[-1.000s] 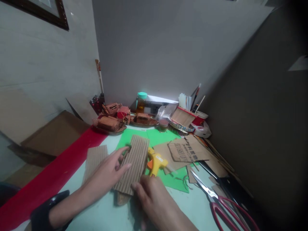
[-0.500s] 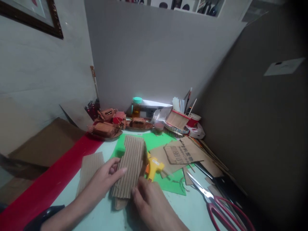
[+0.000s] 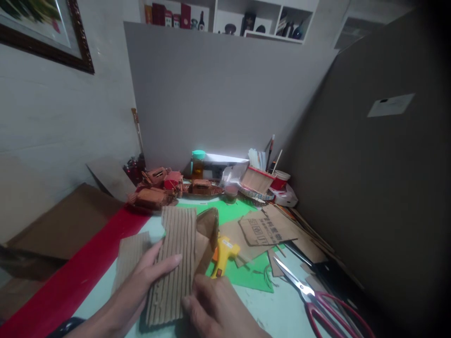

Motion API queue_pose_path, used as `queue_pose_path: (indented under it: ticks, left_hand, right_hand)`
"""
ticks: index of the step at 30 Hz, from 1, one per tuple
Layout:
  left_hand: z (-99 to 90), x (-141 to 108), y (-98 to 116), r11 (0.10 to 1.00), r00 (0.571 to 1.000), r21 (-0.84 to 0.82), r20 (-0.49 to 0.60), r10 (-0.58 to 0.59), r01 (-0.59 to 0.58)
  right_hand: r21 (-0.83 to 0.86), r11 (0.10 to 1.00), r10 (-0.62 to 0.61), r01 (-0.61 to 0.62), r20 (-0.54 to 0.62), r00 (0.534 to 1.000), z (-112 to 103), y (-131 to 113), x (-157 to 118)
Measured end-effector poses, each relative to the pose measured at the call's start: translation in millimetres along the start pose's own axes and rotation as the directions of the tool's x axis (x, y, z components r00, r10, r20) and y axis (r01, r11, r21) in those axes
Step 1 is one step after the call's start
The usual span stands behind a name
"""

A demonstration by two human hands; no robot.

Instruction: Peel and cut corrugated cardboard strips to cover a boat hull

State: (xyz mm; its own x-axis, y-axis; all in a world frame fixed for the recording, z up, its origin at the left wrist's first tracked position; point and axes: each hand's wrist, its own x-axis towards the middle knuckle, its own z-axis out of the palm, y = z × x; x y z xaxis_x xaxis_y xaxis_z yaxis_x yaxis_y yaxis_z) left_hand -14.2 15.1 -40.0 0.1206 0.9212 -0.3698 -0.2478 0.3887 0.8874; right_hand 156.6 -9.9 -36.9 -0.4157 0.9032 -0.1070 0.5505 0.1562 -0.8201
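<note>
My left hand [image 3: 150, 272] is closed on a strip of corrugated cardboard [image 3: 174, 267], thumb on its ribbed face and fingers behind its left edge. Partly behind the strip, a brown cardboard boat hull [image 3: 208, 230] shows its curved far end and right side. My right hand [image 3: 216, 303] grips the near right side of the hull, fingers curled in beside the strip's edge; its fingertips are partly hidden. Just beyond that hand lies a yellow glue gun [image 3: 224, 253] on a green mat [image 3: 246, 277].
Red-handled scissors [image 3: 306, 291] lie open at right. Printed cardboard pieces [image 3: 266, 226] rest on the mat's right part. Another corrugated piece [image 3: 132, 253] lies at left. Along the back stand brown model boats [image 3: 151, 198], a green-lidded jar [image 3: 198, 164] and a stick-filled box [image 3: 258, 180].
The corrugated strip has shifted left and nearer to me, uncovering more of the hull's inside. Both hands have moved slightly with the pieces. The camera view has tilted up a little.
</note>
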Motion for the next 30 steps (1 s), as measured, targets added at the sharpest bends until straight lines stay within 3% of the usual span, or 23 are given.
queue_pose_path:
  ticks: [2,5,7,9,15,21,26,30]
  left_hand:
    - [-0.9,-2.5,-0.6,0.999,0.999,-0.026,0.008,-0.037,0.037]
    - [-2.1,-6.9,-2.2,0.994,0.996,-0.065,0.018,-0.083,0.084]
    - [-2.2,-9.7,-3.5,0.992,0.995,-0.081,0.019,-0.1,0.101]
    - [-1.4,-12.6,-4.8,0.99,0.994,-0.084,0.018,-0.112,0.113]
    - [-2.2,-18.3,-9.7,0.992,0.991,0.016,0.054,-0.123,0.122]
    - [-8.3,-15.0,-12.2,0.991,0.991,0.054,-0.066,-0.119,0.123]
    - [-1.2,-13.9,-11.6,1.0,0.981,-0.005,0.194,-0.027,0.028]
    - [-3.5,-10.6,-14.5,0.996,0.968,0.083,0.25,-0.008,-0.013]
  right_hand:
    - [0.026,0.998,0.054,-0.055,0.003,0.999,-6.4,-2.7,-0.5]
    - [0.071,0.997,0.056,-0.041,-0.222,0.974,-20.9,-2.3,-0.1]
    - [0.057,0.998,0.01,0.017,-0.431,0.902,-31.6,0.7,0.7]
    - [0.046,0.997,-0.022,0.057,-0.545,0.838,-39.8,4.7,1.8]
    - [0.036,0.997,-0.044,0.067,-0.437,0.898,-40.1,13.8,6.3]
    - [0.015,0.999,-0.027,0.036,-0.421,0.907,-34.9,13.7,7.4]
    - [0.004,0.999,-0.031,0.035,-0.4,0.916,-34.6,9.1,6.1]
    - [0.01,0.995,-0.088,0.098,-0.371,0.925,-34.9,5.3,3.8]
